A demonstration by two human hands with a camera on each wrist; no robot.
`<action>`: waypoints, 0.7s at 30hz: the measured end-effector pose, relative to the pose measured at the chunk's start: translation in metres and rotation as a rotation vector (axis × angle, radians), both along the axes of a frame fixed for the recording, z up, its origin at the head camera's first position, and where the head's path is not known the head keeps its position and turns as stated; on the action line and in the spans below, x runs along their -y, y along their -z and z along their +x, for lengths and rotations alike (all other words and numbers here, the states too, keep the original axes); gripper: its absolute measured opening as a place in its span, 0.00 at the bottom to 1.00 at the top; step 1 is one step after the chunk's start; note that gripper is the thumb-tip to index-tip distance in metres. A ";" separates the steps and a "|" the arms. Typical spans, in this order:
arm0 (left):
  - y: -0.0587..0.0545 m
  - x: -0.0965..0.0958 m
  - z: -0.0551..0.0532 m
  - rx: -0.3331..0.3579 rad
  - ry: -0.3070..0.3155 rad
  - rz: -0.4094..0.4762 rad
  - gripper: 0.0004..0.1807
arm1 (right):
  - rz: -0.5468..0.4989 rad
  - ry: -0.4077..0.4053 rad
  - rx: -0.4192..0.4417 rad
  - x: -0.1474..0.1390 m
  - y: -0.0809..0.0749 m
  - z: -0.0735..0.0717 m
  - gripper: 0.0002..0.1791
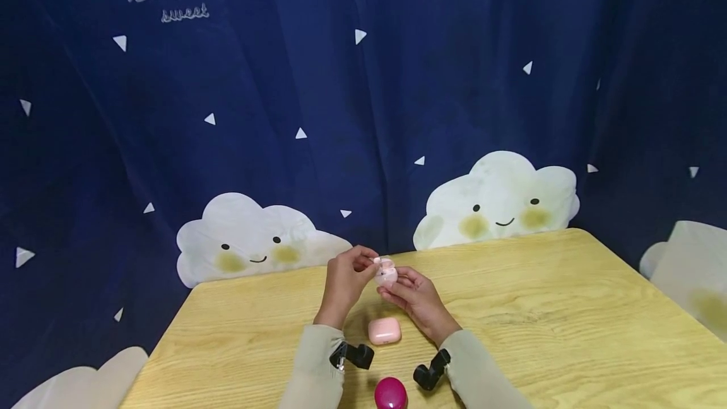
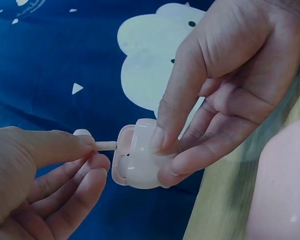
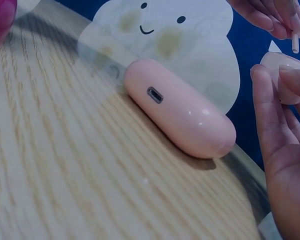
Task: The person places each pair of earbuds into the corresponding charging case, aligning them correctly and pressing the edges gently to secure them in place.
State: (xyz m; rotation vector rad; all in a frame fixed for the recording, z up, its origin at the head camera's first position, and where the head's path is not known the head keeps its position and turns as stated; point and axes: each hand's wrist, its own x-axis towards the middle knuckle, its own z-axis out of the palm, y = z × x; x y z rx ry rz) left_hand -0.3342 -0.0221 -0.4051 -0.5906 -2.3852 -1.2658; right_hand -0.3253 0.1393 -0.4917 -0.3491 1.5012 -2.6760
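Observation:
My left hand (image 1: 345, 283) pinches a white earbud (image 2: 107, 145) between thumb and fingertips, its stem toward an open earbud case (image 2: 146, 162). The stem's tip is at the case's rim in the left wrist view. My right hand (image 1: 421, 303) holds that pale pink, glossy case with the thumb on one side and fingers on the other. Its lid stands raised; whether a second earbud sits inside, I cannot tell. Nearer to me, between my forearms, a closed pink earbud case (image 1: 384, 331) lies on the table, its charging port showing in the right wrist view.
A round magenta case-like object (image 1: 390, 392) sits at the table's near side, below the closed pink case. The wooden table (image 1: 539, 308) ends just beyond my hands, against a dark blue curtain (image 1: 341, 93) with clouds. Black camera mounts (image 1: 353, 356) stick out from both wrists.

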 end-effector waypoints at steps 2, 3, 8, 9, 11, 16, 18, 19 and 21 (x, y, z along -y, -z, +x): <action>0.000 -0.001 0.000 -0.007 0.001 -0.007 0.07 | 0.005 0.005 0.007 0.000 -0.001 0.000 0.20; 0.001 -0.001 0.000 -0.009 0.000 -0.012 0.07 | 0.006 0.007 0.012 0.000 -0.001 0.000 0.20; 0.002 -0.004 0.001 -0.033 -0.009 -0.042 0.07 | 0.011 0.003 0.017 -0.001 -0.001 0.001 0.21; 0.002 -0.005 0.001 -0.039 -0.012 -0.049 0.07 | 0.011 0.001 0.014 -0.001 -0.002 0.001 0.21; 0.003 -0.005 0.002 -0.050 -0.021 -0.062 0.07 | 0.012 -0.003 0.013 -0.001 -0.002 0.001 0.21; 0.003 -0.006 0.002 -0.053 -0.041 -0.090 0.07 | 0.011 0.003 0.019 0.000 -0.002 0.000 0.20; 0.003 -0.007 0.002 -0.055 -0.045 -0.099 0.07 | 0.012 0.008 0.021 0.000 -0.002 0.001 0.20; 0.003 -0.007 0.002 -0.056 -0.045 -0.101 0.07 | 0.016 0.010 0.018 0.001 -0.002 0.001 0.20; 0.004 -0.007 0.002 -0.058 -0.046 -0.103 0.07 | 0.018 0.015 0.023 0.001 -0.001 0.002 0.20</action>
